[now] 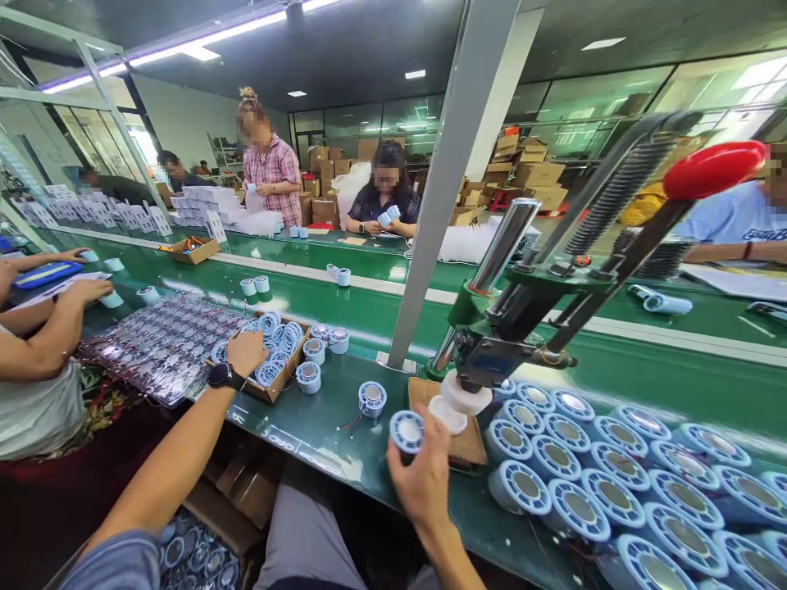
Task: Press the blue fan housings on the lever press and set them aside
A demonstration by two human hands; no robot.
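My right hand (424,471) grips a light-blue round housing (407,432) with a pale disc in its centre, thumb and fingers around its side. It is just left of the press head, a white pad (466,393) above a cardboard-covered base (470,442). Another blue housing (372,398) with thin wires stands on the bench between my hands. My left hand (247,354), with a dark watch on the wrist, reaches into a cardboard box (284,383) of light-blue plastic rings (270,322). Its fingers are curled down among the rings; what they pinch is hidden.
The lever press with a red handle (713,170) rises at right, beside rows of blue housings (615,496). A grey post (452,188) stands ahead by the green conveyor (295,287). Wired discs (166,344) cover the bench at left, near a co-worker's arms (55,328).
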